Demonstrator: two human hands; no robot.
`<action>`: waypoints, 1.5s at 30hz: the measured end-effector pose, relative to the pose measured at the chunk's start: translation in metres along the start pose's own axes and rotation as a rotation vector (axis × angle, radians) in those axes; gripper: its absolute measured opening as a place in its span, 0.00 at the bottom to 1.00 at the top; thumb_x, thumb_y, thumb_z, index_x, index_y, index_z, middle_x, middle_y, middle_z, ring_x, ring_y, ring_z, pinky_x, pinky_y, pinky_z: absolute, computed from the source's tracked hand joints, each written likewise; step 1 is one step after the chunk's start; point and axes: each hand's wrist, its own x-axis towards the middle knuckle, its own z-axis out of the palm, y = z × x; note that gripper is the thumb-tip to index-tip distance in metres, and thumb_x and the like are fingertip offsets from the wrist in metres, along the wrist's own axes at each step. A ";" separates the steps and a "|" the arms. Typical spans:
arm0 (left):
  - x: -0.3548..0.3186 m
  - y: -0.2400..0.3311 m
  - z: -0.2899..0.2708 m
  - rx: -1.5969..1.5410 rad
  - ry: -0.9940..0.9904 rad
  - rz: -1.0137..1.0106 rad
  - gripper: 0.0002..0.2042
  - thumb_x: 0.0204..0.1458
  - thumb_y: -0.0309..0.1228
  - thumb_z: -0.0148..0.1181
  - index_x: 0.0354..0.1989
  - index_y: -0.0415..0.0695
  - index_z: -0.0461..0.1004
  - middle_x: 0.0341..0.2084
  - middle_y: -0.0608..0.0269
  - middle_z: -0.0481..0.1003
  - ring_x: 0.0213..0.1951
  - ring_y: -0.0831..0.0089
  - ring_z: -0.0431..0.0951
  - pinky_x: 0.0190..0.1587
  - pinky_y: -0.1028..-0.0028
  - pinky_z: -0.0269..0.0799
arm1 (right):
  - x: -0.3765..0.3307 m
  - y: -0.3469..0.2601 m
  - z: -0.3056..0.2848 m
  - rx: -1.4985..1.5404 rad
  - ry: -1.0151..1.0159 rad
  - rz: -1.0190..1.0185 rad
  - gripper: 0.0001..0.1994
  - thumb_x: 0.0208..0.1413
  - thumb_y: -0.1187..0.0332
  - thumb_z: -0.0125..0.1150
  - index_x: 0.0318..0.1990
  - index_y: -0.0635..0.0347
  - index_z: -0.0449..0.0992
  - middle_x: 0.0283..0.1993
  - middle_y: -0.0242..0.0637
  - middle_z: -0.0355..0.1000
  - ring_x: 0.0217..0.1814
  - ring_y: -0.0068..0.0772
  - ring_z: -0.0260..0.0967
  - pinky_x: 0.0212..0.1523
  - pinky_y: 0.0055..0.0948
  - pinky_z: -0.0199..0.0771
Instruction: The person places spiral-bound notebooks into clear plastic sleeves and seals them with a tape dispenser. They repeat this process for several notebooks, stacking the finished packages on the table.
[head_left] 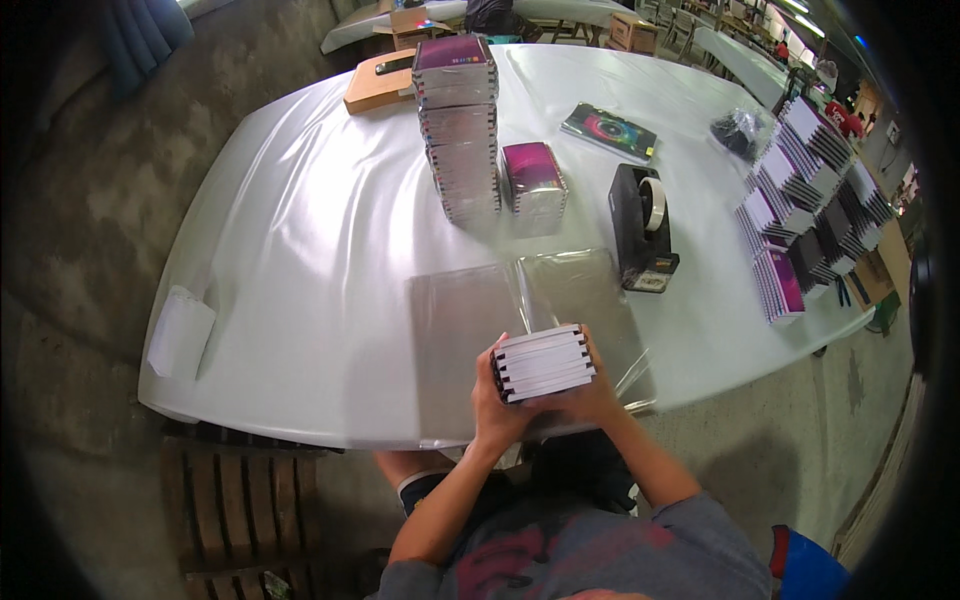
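Observation:
Between my two hands, a small stack of notebooks (545, 364) with white page edges and black bindings is held above the table's near edge. My left hand (490, 400) wraps its left side, and my right hand (597, 388) grips the right side and underneath, with some fingers hidden. Beneath them, clear plastic film (460, 325) lies flat on the table. Beyond the film and to the right stands a black tape dispenser (640, 230) with a pale roll. A short plastic-wrapped stack of purple-topped notebooks (535, 185) sits beside a tall wrapped stack (458, 140).
Piled at the right edge are unwrapped notebooks (795, 215). Crumpled plastic (740, 132) and a dark printed packet (612, 130) lie at the far right. A cardboard box (372, 88) is at the back, white paper (180, 335) at left. A slatted wooden seat (240, 505) stands below the table.

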 end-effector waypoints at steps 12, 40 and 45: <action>0.009 0.002 -0.067 0.795 -0.187 -0.082 0.52 0.36 0.58 0.67 0.65 0.37 0.50 0.64 0.35 0.48 0.66 0.39 0.44 0.63 0.45 0.45 | 0.049 -0.021 -0.028 0.377 0.001 0.440 0.29 0.35 0.70 0.76 0.50 0.59 0.72 0.46 0.35 0.74 0.46 0.30 0.72 0.48 0.29 0.73; 0.051 0.000 -0.115 -0.051 -0.300 -0.341 0.33 0.51 0.22 0.58 0.66 0.46 0.54 0.60 0.63 0.64 0.26 0.83 0.67 0.27 0.81 0.67 | 0.057 -0.003 -0.057 0.501 -0.075 0.747 0.27 0.43 0.64 0.72 0.53 0.58 0.71 0.48 0.38 0.73 0.48 0.31 0.73 0.49 0.34 0.74; 0.058 0.010 -0.118 -0.033 -0.365 -0.382 0.38 0.44 0.19 0.58 0.68 0.46 0.51 0.63 0.62 0.59 0.26 0.80 0.72 0.26 0.79 0.69 | 0.082 -0.023 -0.045 0.483 -0.205 0.754 0.27 0.44 0.63 0.71 0.53 0.59 0.71 0.48 0.38 0.74 0.47 0.30 0.73 0.50 0.32 0.74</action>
